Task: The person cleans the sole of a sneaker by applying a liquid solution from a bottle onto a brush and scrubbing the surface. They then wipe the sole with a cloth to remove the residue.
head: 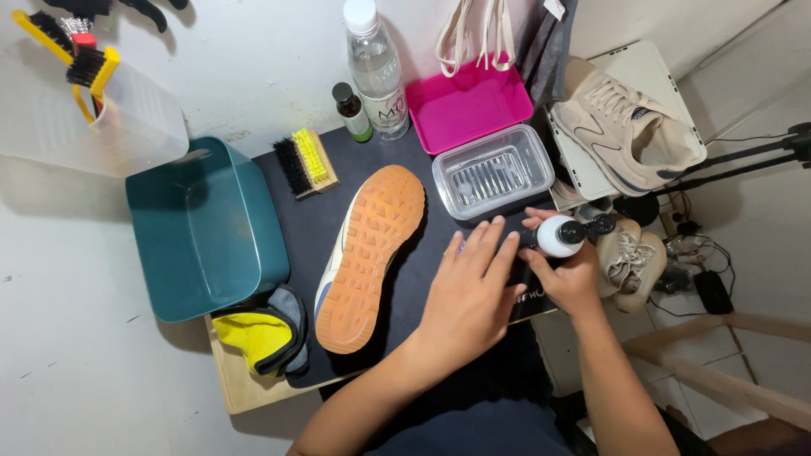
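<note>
The left hand (466, 291) lies flat, fingers extended, holding nothing. At its 2 o'clock, the right hand (573, 274) clenches a small white bottle (559, 236) with a black cap. It is likely light, rigid and smooth; grip the body. At 12 o'clock stands a clear water bottle (376, 72) with a white label.
</note>
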